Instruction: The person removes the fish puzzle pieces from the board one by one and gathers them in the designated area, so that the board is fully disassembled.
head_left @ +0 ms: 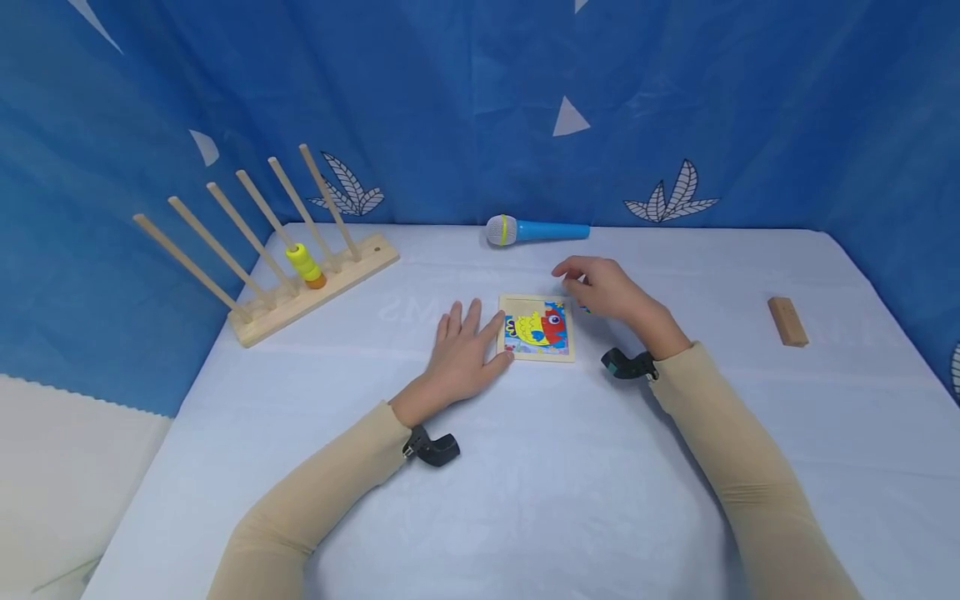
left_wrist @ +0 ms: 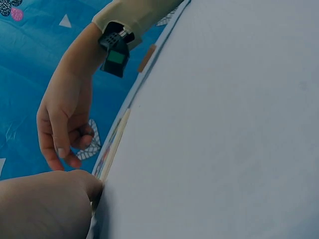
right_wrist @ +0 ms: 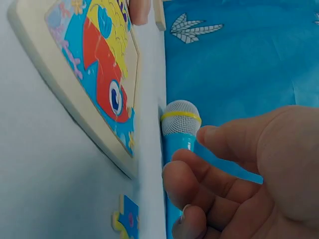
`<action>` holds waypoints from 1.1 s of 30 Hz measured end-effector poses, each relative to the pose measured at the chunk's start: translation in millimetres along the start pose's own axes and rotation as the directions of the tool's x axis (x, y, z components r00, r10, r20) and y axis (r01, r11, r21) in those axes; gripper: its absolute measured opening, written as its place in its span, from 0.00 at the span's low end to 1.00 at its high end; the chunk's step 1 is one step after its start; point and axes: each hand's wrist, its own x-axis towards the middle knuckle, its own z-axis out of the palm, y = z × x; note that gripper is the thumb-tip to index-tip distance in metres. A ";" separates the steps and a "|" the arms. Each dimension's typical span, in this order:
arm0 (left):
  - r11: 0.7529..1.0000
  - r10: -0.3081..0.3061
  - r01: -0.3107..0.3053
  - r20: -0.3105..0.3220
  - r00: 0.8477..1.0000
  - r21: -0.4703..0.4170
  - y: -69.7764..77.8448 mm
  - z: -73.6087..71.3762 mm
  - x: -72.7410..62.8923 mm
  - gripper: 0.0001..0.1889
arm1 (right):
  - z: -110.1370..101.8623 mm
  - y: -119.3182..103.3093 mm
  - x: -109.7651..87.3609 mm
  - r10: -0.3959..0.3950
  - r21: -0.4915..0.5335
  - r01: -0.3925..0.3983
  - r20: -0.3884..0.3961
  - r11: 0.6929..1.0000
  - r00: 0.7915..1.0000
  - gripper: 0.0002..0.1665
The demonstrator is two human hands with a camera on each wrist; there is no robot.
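A small square wooden jigsaw puzzle (head_left: 551, 358) lies on the table, showing a fish with a red head and yellow body; a strip along its far side is bare wood. My left hand (head_left: 465, 357) rests with spread fingers at the puzzle's left edge, index finger and thumb touching the frame. Above and just right of the puzzle hovers my right hand (head_left: 606, 287), its fingers loosely curled with nothing between them, as the right wrist view shows. Below it, a loose blue and yellow puzzle piece (right_wrist: 130, 216) lies beside the frame, mostly hidden in the head view.
A toy microphone (head_left: 540, 231) with a blue handle lies at the table's back edge. At the back left stands a wooden peg rack (head_left: 330, 289) with tall pegs and several yellow and orange beads (head_left: 303, 261). A brown wooden block (head_left: 787, 322) sits far right.
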 end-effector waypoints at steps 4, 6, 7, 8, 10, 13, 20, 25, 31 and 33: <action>1.000 -0.003 0.003 -0.003 1.000 -0.008 0.2 -0.1 0.0 0.37 | 3.9 0.1 2.6 -0.004 -0.005 0.004 0.028 1.000 1.000 0.20; 1.000 -0.005 0.005 -0.007 1.000 -0.009 -0.3 -0.2 -0.6 0.37 | 5.8 0.9 3.5 -0.004 -0.008 0.004 0.037 1.000 0.999 0.20; 1.000 -0.004 0.004 -0.008 1.000 -0.008 -0.5 -0.2 -0.7 0.37 | 6.7 1.3 3.7 -0.003 -0.012 0.003 0.041 1.000 0.999 0.20; 1.000 -0.003 0.003 -0.009 1.000 -0.008 -0.7 0.0 -0.8 0.37 | 7.4 1.6 3.8 -0.005 -0.014 0.006 0.049 1.000 0.999 0.20; 1.000 0.001 -0.001 -0.008 1.000 -0.007 -1.0 0.2 -0.6 0.37 | 9.0 2.3 4.0 0.002 -0.020 0.000 0.066 1.000 0.998 0.21; 1.000 0.004 -0.004 -0.006 1.000 -0.007 -0.9 0.3 -0.2 0.37 | 11.7 2.4 4.4 -0.007 -0.042 0.011 0.107 0.999 0.994 0.25; 1.000 0.000 0.000 -0.002 1.000 0.002 0.2 -0.1 1.4 0.37 | 14.0 0.6 4.3 0.023 -0.084 -0.010 0.155 0.996 0.988 0.33; 1.000 -0.012 0.012 0.006 1.000 0.002 0.8 -0.4 1.9 0.37 | 14.8 -1.6 3.2 0.025 -0.097 -0.010 0.154 0.995 0.988 0.33; 1.000 -0.017 0.017 0.006 1.000 -0.007 1.0 -0.4 2.3 0.37 | 15.8 -4.8 1.4 0.039 -0.117 -0.022 0.145 0.993 0.989 0.34; 1.000 -0.017 0.017 0.008 1.000 -0.009 0.9 0.0 2.6 0.37 | 16.1 -5.3 0.8 0.039 -0.120 -0.021 0.146 0.992 0.989 0.34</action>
